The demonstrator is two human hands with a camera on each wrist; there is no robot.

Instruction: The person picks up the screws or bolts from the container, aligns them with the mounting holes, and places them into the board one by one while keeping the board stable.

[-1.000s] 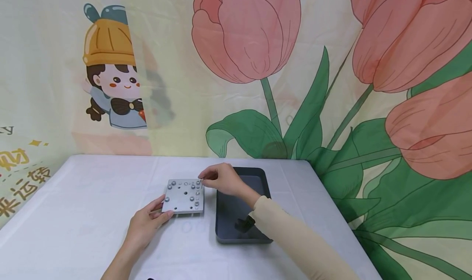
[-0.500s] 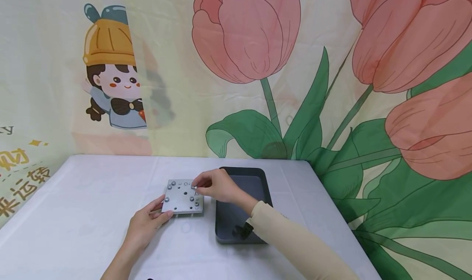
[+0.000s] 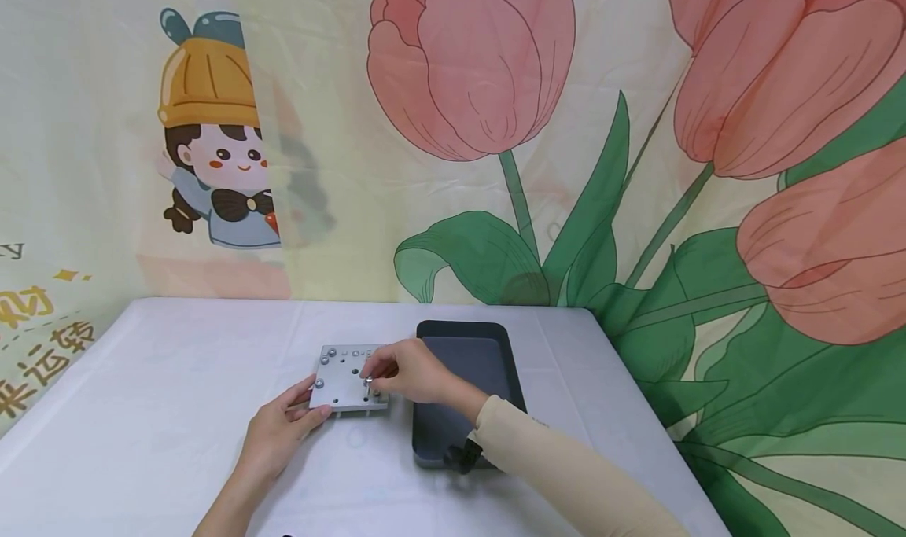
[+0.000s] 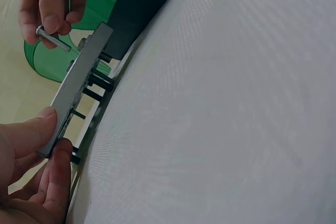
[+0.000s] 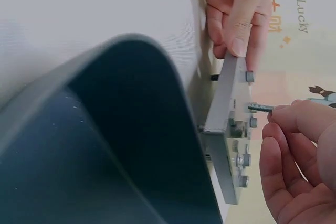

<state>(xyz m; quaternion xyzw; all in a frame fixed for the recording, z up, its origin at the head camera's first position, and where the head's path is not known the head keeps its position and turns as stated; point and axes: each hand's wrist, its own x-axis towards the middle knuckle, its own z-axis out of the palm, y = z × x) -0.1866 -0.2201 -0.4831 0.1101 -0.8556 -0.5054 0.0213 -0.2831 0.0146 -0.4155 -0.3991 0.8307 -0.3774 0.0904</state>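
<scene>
**Screw held over the drilled plate**

The flat square grey metal plate with screw heads and holes lies on the white-clothed desk, raised off the cloth on the black screw shanks sticking out beneath it. The left hand pinches the plate's near left corner, thumb on top and fingers under the edge. The right hand is over the plate's right part, thumb and forefinger pinching a small silver screw, its threaded tip pointing at the plate's top face. Just right of the plate sits a dark grey rectangular plastic tray
</scene>
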